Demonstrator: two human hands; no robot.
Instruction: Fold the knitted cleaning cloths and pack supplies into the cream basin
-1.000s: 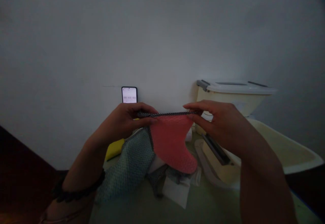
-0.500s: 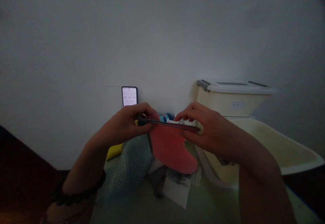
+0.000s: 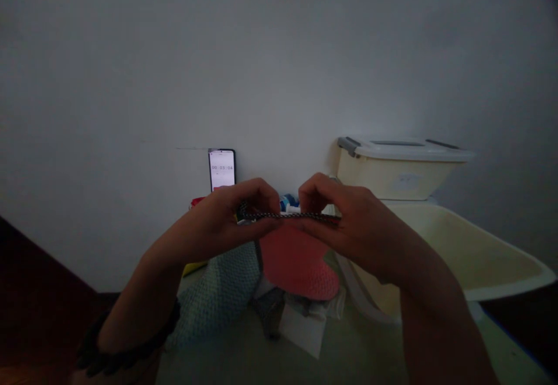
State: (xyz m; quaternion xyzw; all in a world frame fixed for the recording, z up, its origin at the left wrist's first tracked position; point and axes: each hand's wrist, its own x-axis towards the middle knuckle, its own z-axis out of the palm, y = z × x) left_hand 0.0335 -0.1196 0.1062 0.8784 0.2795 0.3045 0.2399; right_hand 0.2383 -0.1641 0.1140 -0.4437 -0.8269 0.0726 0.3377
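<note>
A coral textured cloth piece [image 3: 294,257] with a rounded lower end hangs in front of me. Along its top runs a black-and-white braided edge [image 3: 290,215], held nearly level. My left hand [image 3: 244,207] pinches this edge between thumb and fingers on the left side. On the right, my right hand [image 3: 337,210] grips the same edge, its thumb underneath and fingers curled above. The two sets of fingertips are a short way apart. A teal textured cloth [image 3: 226,292] slants down below my left hand; whether it joins the coral piece is hidden.
A phone [image 3: 222,170] with a running timer leans on the wall. A lidded cream box [image 3: 392,175] stands behind an open cream bin [image 3: 501,257] at right. White packets [image 3: 305,327], dark cloth [image 3: 268,312] and a yellow item [image 3: 192,267] lie on the pale green table [image 3: 349,356].
My hands have come closer together along the braided edge, the right moving left and the left fingertips shifting right. The edge now lies more level. More of the phone shows.
</note>
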